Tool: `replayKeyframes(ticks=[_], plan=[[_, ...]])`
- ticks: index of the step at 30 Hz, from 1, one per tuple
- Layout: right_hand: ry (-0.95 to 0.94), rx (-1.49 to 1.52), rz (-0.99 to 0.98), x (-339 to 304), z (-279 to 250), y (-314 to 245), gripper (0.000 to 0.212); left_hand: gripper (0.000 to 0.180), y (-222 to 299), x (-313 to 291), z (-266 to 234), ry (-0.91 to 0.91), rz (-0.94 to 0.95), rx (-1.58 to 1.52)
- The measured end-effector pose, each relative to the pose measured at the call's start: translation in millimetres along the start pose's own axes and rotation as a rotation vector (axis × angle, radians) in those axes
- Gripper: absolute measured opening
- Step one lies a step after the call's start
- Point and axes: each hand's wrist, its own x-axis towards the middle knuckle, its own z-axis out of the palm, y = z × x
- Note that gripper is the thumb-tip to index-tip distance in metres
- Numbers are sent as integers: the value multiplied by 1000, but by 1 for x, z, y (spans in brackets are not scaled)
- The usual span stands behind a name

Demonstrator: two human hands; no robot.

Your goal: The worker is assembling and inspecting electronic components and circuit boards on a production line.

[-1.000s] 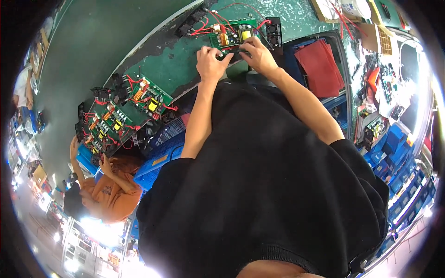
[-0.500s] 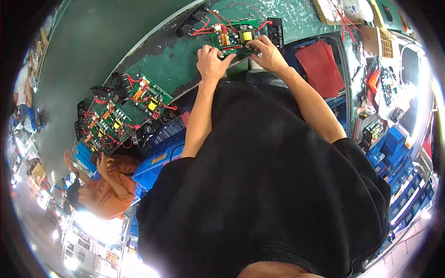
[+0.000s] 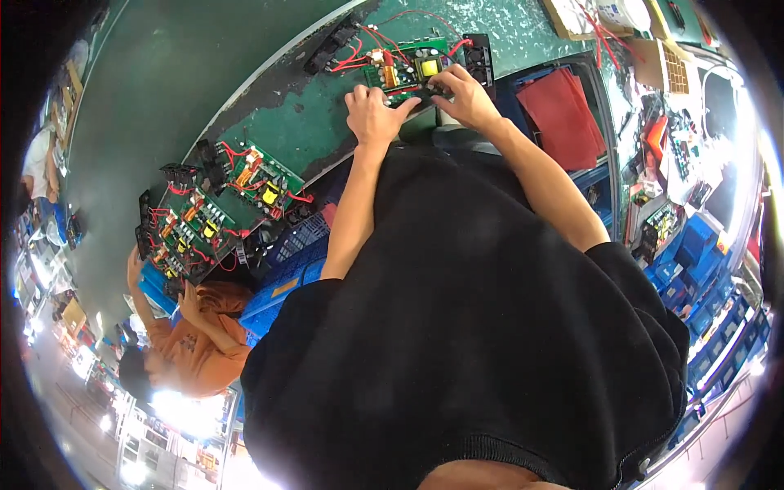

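At the near edge of the green circuit board (image 3: 402, 64), the left hand (image 3: 374, 118) is placed, thumb stretched away from bent fingers; by the yellow transformer (image 3: 429, 68), the right hand (image 3: 467, 100) is curled. Whether anything is held in either grip cannot be told. The board is laid on the bench (image 3: 282, 110) between black panels (image 3: 480, 61); similar boards (image 3: 265, 181) are grouped farther left.

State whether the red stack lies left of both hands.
No, the red stack lies right of the left hand and right hand.
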Motion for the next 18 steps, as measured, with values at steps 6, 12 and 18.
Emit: replayKeyframes(ticks=[6, 12, 18], plan=[[45, -33, 21, -1, 7, -1, 29, 61, 3, -1, 5, 59, -3, 33], [69, -55, 26, -4, 6, 0, 29, 53, -8, -1, -4, -67, 43, -67], [203, -107, 75, -11, -42, -5, 19, 31, -37, -11, -3, -55, 120, -279]])
